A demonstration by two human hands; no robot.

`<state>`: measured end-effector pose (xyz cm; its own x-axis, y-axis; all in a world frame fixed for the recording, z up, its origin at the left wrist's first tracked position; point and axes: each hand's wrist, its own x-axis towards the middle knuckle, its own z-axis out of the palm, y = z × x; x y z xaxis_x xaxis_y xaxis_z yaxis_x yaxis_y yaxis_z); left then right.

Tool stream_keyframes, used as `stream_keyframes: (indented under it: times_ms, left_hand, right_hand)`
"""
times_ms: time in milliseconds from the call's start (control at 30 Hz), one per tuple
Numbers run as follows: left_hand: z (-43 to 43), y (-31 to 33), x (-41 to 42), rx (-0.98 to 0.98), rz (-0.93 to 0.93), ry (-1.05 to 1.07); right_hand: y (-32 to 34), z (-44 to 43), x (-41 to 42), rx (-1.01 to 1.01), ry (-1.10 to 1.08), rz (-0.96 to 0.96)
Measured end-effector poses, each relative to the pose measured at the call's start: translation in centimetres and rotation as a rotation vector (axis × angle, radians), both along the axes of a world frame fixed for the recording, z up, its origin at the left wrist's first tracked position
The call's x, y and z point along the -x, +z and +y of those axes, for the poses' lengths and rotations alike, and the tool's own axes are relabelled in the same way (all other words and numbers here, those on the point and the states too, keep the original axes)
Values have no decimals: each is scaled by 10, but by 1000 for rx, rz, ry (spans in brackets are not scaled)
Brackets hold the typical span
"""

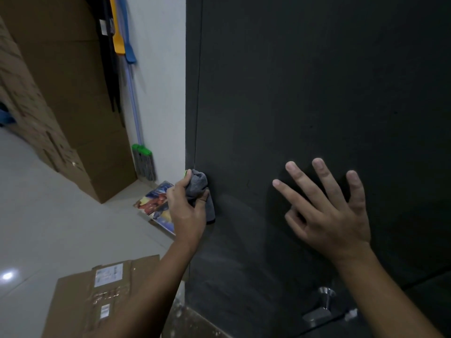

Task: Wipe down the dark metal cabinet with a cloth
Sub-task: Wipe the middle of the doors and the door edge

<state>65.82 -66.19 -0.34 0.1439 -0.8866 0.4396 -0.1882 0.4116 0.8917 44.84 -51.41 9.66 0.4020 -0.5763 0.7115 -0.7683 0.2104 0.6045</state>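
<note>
The dark metal cabinet [305, 93] fills the right half of the view, its flat front facing me. My left hand [186, 211] grips a bunched grey cloth [199, 185] and holds it against the cabinet's left edge, low down. My right hand [327, 211] lies flat on the cabinet front with its fingers spread and straight, to the right of the cloth and at about the same height. A metal handle [322, 304] sticks out of the cabinet front below my right forearm.
Stacked cardboard boxes [61, 93] stand at the left on a pale tiled floor. A mop with a green head [142, 159] leans on the white wall beside the cabinet. A colourful flat package [156, 203] and a flattened cardboard box [102, 296] lie on the floor.
</note>
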Motion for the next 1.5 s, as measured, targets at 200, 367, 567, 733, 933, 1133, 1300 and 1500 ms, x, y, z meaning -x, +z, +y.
stream_keyframes:
  times_ms: [200,367,567,733,933,1133,1300,1500]
  left_hand:
    - [2,1,3,1,-2,24]
    - [0,-1,4,49,-15,26]
    - [5,1,12,27,-17,80]
    - [6,5,10,28,-36,81]
    - [5,4,11,39,-25,84]
    - [1,-1,14,42,-42,106]
    - [2,-4,15,54,-48,101]
    - [27,-2,32,82,-30,70]
  right_hand:
    - [-1,0,1,2,18,-11]
    - [-1,-1,1,17,39,-23]
    - [-1,0,1,16,40,-40]
    - [0,-1,-1,27,45,-55]
    - [0,-2,-2,38,46,-63]
    - [1,-4,-4,57,46,-73]
    - [0,-5,-6,63,26,-76]
    - [1,-3,-7,36,15,-69]
